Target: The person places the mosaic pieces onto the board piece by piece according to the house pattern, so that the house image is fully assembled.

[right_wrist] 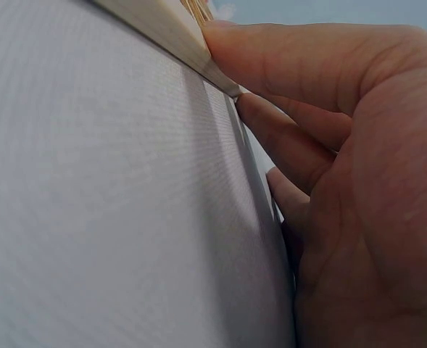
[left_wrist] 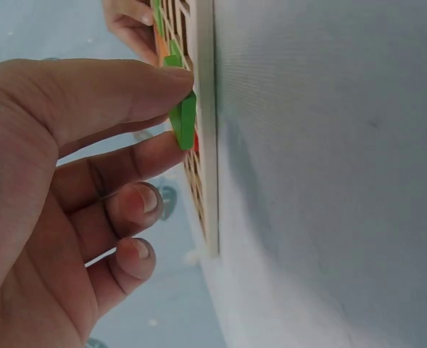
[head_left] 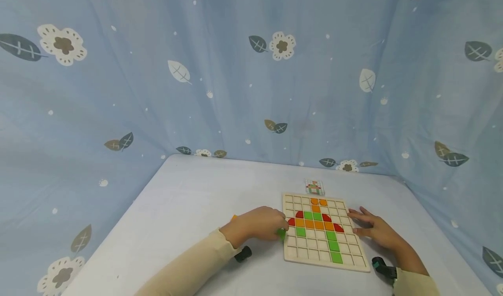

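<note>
Thumb and index finger of my left hand (head_left: 261,224) pinch a small green tile (left_wrist: 186,122) at the left edge of a pale wooden grid board (head_left: 312,244). The hand's other fingers curl loosely in the left wrist view. Orange, red and green tiles form a pattern on the board, with a green column (head_left: 333,246) running toward the near edge. At the board's right edge, my right hand (head_left: 375,230) rests with fingers spread. Its thumb (right_wrist: 235,54) touches the board's side in the right wrist view.
A small pattern card (head_left: 314,187) lies just beyond the board's far edge. An orange piece (head_left: 234,217) peeks out behind the left wrist, mostly hidden. Black devices sit at the left wrist (head_left: 243,254) and right wrist (head_left: 383,267). A patterned blue curtain (head_left: 232,91) surrounds the white table.
</note>
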A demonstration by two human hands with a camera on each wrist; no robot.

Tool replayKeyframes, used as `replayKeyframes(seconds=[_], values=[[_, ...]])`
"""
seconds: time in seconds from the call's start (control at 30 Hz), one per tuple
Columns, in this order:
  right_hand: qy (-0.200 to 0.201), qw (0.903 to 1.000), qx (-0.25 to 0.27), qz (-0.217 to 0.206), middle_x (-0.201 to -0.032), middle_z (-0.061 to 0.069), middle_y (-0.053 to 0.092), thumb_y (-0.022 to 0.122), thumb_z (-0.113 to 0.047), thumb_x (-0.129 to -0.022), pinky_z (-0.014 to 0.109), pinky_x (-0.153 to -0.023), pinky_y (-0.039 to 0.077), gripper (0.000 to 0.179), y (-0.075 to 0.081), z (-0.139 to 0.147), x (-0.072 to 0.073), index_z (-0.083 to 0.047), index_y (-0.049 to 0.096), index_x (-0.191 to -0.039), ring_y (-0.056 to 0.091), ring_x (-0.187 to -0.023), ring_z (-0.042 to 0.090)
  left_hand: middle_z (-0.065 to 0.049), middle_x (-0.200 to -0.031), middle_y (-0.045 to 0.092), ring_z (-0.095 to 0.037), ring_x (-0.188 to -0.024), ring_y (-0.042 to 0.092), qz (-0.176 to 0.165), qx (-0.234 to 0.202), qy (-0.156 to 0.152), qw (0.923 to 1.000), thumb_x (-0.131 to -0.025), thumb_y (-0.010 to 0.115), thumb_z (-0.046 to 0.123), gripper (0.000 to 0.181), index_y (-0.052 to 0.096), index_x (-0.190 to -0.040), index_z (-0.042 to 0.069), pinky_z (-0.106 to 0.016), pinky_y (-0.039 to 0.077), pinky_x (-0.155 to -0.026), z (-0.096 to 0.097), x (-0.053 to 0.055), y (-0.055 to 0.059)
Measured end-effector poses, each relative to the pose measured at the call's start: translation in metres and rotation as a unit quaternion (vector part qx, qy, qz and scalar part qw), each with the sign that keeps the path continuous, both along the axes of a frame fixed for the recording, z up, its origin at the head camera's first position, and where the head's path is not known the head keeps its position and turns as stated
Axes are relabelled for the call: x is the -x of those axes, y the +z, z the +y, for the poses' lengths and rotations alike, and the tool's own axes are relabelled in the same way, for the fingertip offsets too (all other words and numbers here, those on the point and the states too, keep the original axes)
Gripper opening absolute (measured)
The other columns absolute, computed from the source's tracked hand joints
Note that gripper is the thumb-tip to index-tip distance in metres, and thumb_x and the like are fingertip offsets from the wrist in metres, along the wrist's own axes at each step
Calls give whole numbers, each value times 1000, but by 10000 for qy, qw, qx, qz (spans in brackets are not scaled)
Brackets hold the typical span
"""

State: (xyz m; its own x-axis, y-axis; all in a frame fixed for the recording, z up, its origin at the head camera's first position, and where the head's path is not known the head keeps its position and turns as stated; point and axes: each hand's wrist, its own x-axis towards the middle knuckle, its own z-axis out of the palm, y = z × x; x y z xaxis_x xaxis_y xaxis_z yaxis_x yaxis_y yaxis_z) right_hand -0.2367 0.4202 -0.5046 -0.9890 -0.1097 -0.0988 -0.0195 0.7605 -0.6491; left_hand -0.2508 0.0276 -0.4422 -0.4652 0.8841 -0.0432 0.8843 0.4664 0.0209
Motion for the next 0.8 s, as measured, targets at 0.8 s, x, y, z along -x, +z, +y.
replayKeyframes(seconds=[0.8], values=[[12,9999,48,114,-153,28,21,77,-37,-78,76,-98,10,70,3,-1,-1,-4,57,-136,9,-139,54,17,-85,58,1,-75,48,-144,-128,-81,9998,-83,75,20,15,72,-96,26,-17,42,-70,37,3,-1]])
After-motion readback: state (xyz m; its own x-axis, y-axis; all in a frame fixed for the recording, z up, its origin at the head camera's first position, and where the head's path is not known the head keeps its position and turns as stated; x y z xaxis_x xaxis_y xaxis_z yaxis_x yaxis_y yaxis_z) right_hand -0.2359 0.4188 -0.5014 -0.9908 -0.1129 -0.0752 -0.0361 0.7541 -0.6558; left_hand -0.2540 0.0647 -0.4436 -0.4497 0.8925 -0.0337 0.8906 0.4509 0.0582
